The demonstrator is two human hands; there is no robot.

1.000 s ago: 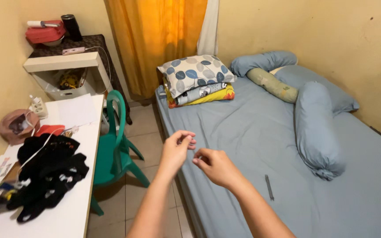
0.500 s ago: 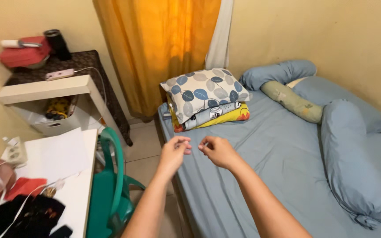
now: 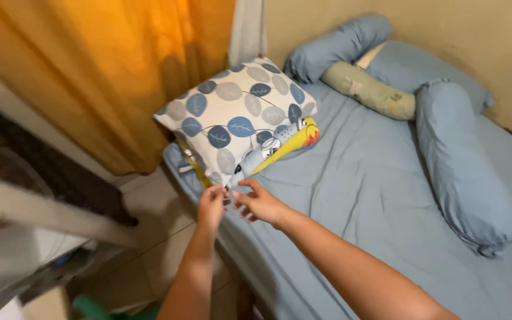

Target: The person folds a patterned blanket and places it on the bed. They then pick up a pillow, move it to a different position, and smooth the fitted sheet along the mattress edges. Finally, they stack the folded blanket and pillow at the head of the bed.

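Reaching out over the near corner of the bed (image 3: 386, 195), both hands meet just in front of the pillow stack. The left hand (image 3: 211, 207) has its fingers curled with the tips drawn together, as if pinching something small, though nothing shows between them clearly enough to tell. The right hand (image 3: 260, 203) is loosely open, fingers spread and pointing at the left fingertips, almost touching them.

The step in hand looks like the approach to the pillows: the hands are just short of the stack, not yet on it. Taking hold would call for the fingers to open and slide under or around the lowest corner, which hangs close to the mattress edge.

That stack sits at the bed's near-left corner beside the orange curtain (image 3: 102, 77). On top lies a square white pillow (image 3: 238, 112) patterned with blue and grey leaves; under it a yellow pillow (image 3: 288, 142) pokes out with a cartoon print. No packages, labels or signs show. Along the far edge lie a long blue bolster (image 3: 463, 172), a pale green bolster (image 3: 368, 92) and another blue one.
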